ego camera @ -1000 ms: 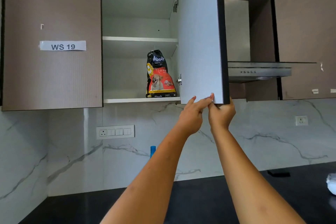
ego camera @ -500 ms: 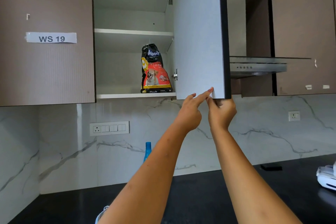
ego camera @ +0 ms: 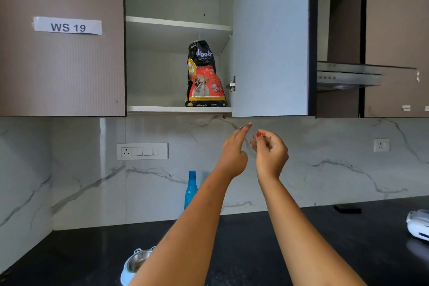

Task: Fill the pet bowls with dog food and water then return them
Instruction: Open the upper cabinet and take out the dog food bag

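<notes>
A black and red dog food bag (ego camera: 204,75) stands upright on the lower shelf of the wall cabinet, whose door (ego camera: 270,37) is swung open. My left hand (ego camera: 233,150) and my right hand (ego camera: 270,151) hang in the air just below the door's bottom edge, touching nothing; both hold nothing, fingers loosely apart. A blue water bottle (ego camera: 190,189) stands on the black counter (ego camera: 255,234) against the wall, partly behind my left forearm. A steel pet bowl in a pale blue holder (ego camera: 135,262) sits at the counter's near edge, partly hidden by my left arm.
A closed cabinet door labelled WS 19 (ego camera: 67,27) is on the left. A range hood (ego camera: 348,76) juts out on the right. A white object (ego camera: 417,225) lies at the counter's right edge, a small black item (ego camera: 347,209) by the wall, and a switch panel (ego camera: 142,151) on the backsplash.
Both hands have let go of the open cabinet door's bottom edge and dropped a little below it. The view has tilted down, bringing the pet bowl into sight.
</notes>
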Action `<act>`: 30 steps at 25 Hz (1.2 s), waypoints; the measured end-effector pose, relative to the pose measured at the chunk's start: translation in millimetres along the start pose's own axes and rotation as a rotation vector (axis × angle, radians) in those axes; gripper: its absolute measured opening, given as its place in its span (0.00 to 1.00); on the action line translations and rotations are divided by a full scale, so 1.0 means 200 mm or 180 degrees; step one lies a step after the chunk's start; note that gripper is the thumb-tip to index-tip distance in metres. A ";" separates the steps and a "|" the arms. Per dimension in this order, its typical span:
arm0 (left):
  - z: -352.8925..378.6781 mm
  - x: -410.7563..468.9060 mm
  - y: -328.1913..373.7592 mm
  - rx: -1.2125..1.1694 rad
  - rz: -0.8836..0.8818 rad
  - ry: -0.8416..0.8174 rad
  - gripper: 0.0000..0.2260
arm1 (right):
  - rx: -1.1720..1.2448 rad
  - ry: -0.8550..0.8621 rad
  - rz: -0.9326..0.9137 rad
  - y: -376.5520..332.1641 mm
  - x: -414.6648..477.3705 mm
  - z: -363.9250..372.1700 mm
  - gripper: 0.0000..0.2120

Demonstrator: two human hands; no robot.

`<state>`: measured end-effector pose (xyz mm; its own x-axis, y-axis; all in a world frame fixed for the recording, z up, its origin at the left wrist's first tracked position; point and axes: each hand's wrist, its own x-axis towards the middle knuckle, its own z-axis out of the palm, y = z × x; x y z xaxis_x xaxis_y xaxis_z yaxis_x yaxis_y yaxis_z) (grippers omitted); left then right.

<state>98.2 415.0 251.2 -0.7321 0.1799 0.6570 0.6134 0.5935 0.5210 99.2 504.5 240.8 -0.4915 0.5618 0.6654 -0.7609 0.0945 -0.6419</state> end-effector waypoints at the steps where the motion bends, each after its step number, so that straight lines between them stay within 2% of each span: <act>1: -0.02 0.01 -0.04 -0.0006 -0.0034 0.0058 0.38 | 0.0014 -0.0065 0.0028 0.00 0.00 0.05 0.08; 6: -0.20 0.13 -0.23 -0.0060 -0.0096 0.0560 0.33 | 0.0058 -0.0486 0.0086 0.03 0.03 0.32 0.07; 11: -0.43 0.41 -0.45 0.0098 -0.0011 0.0867 0.26 | -0.0147 -0.0822 -0.0246 0.12 0.16 0.65 0.06; 16: -0.66 0.76 -0.72 0.0322 0.0083 0.1019 0.23 | -0.0475 -0.0848 -0.0586 0.19 0.44 1.02 0.06; 19: -0.73 0.91 -0.88 0.0513 0.0079 0.0981 0.22 | -0.0911 -0.0976 -0.0713 0.23 0.59 1.15 0.11; 26: -0.80 1.24 -1.05 0.1072 0.0203 0.0868 0.22 | -0.1701 -0.1310 -0.0640 0.35 0.85 1.32 0.33; 30: -0.81 1.38 -1.08 0.1139 -0.0006 0.0612 0.29 | -0.1675 -0.1323 -0.0334 0.38 0.97 1.40 0.38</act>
<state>-188.4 210.0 408.7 -0.6435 0.0488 0.7639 0.4455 0.8354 0.3219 -171.9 391.3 428.0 -0.6284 0.1751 0.7579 -0.5576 0.5779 -0.5959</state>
